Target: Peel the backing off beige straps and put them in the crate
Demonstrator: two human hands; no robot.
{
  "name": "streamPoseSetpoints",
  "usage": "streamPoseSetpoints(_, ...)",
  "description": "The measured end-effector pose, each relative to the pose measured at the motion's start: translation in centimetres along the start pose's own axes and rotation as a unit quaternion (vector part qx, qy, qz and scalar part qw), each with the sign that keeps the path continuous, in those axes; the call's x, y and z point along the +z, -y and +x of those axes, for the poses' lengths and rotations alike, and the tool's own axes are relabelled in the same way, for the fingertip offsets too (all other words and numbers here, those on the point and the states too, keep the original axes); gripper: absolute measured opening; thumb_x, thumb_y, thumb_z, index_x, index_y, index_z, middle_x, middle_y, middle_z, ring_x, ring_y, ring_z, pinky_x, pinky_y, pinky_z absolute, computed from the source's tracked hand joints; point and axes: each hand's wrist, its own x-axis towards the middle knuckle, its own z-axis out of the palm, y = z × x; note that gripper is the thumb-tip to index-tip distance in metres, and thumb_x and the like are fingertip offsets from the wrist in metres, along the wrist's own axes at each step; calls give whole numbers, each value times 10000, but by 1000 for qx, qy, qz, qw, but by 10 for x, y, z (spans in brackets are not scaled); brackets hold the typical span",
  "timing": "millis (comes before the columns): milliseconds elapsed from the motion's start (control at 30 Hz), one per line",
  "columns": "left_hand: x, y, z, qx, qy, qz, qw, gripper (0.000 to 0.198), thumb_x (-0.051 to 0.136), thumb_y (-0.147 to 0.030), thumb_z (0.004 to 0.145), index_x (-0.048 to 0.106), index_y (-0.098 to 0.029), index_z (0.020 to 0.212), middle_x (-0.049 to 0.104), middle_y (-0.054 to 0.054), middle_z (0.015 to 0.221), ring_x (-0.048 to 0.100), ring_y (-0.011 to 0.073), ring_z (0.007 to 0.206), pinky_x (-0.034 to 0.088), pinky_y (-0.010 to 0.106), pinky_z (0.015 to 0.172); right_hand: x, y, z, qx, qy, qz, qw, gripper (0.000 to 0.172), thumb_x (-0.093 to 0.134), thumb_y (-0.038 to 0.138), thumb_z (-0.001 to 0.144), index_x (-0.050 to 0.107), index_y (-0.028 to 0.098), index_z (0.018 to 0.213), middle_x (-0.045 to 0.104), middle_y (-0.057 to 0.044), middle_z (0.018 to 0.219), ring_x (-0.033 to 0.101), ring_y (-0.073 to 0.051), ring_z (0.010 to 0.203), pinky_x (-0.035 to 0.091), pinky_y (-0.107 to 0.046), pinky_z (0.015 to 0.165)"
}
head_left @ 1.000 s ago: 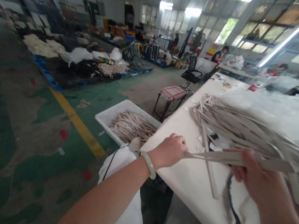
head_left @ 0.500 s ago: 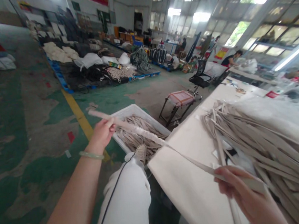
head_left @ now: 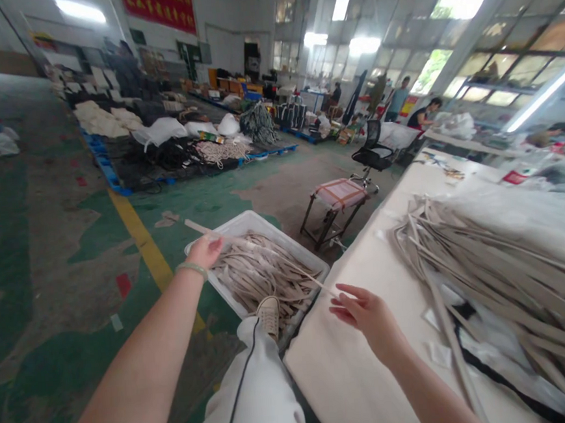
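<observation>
Two hands are in view, with one strap running between them. The left hand [head_left: 205, 251] is closed around a long beige strap [head_left: 297, 277] above the white crate [head_left: 258, 218], and one end of the strap sticks out past the crate's rim. A single jade bangle [head_left: 192, 269] sits on that wrist. The right hand [head_left: 369, 315] is open with its fingers spread, just beside the strap's other end near the table's near corner, and it is not gripping anything.

One crate stands just beside the left edge of the table [head_left: 344, 369] and holds a heap of beige straps [head_left: 263, 275], too many to count. A second, larger bundle of straps [head_left: 477, 268] lies along the table's right side, with a black strip [head_left: 501, 377] and two white scraps [head_left: 438, 354] at its near edge. A sheet of clear plastic [head_left: 512, 213] lies beyond the bundle.

One white shoe [head_left: 270, 315] rests against the crate's near rim, below a leg in white trousers [head_left: 250, 390]. Past the table stand one stool [head_left: 340, 194] and one black office chair [head_left: 372, 146]. Two co-workers [head_left: 424, 112] are at a far table.
</observation>
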Motion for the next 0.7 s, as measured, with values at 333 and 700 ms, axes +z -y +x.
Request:
streamPoseSetpoints(333, 52, 44, -124, 47, 287, 274, 917, 127, 650, -207, 853, 663, -110, 934, 639, 39, 821, 560, 102, 662, 453, 206, 583, -163, -72, -107, -8, -186, -343, 921, 420, 519, 441, 796, 637, 142, 1066, 688, -62, 701, 673, -214, 618, 523, -345, 622)
streamPoseSetpoints(700, 122, 181, -370, 305, 712, 537, 335, 224, 733, -61, 657, 690, -140, 862, 693, 104, 967, 643, 235, 863, 486, 314, 775, -176, -117, -182, -94, -270, -457, 842, 93, 551, 272, 824, 567, 184, 849, 622, -88, 865, 607, -228, 790, 445, -325, 723)
